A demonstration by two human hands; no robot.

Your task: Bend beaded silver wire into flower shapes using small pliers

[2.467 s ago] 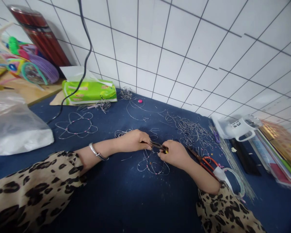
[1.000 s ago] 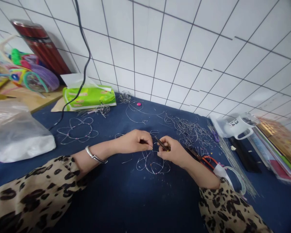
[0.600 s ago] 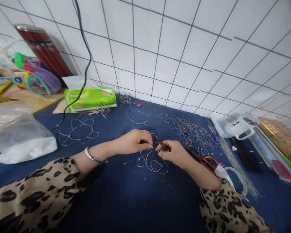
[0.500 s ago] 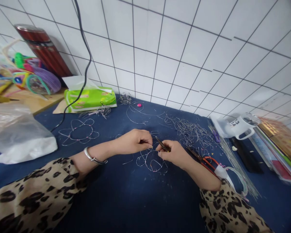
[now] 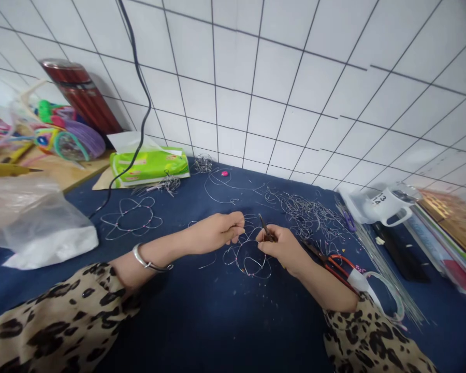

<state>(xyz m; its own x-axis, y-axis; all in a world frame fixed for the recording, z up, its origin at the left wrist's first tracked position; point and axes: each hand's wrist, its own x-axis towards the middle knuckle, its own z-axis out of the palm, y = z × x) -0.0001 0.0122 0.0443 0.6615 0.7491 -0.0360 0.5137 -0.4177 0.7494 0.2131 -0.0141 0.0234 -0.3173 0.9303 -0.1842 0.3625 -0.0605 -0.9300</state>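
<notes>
My left hand (image 5: 221, 230) is closed in a pinch at the upper left of a flower-shaped wire piece (image 5: 252, 273), where thin wire runs by its fingertips. My right hand (image 5: 281, 246) grips a small dark pair of pliers (image 5: 264, 226), jaws pointing up and left, and its fingertips are at the wire piece's upper right edge. This piece has a round ring, looped petals and tiny pink beads, and lies on the dark blue cloth (image 5: 217, 321). A similar beaded wire flower (image 5: 134, 216) lies to the left of my left hand.
Tangled wire scraps (image 5: 310, 212) and red-handled cutters (image 5: 339, 267) lie right of my hands. Straight wires (image 5: 388, 274), a white mug (image 5: 392, 204) and stacked books stand farther right. On the left are a plastic bag (image 5: 50, 223), a green tissue pack (image 5: 151, 166) and a red thermos (image 5: 83, 96).
My right hand has shifted slightly right, away from my left hand, and the pliers now point more upright. My left hand stays closed close to the same place. The view has shifted slightly.
</notes>
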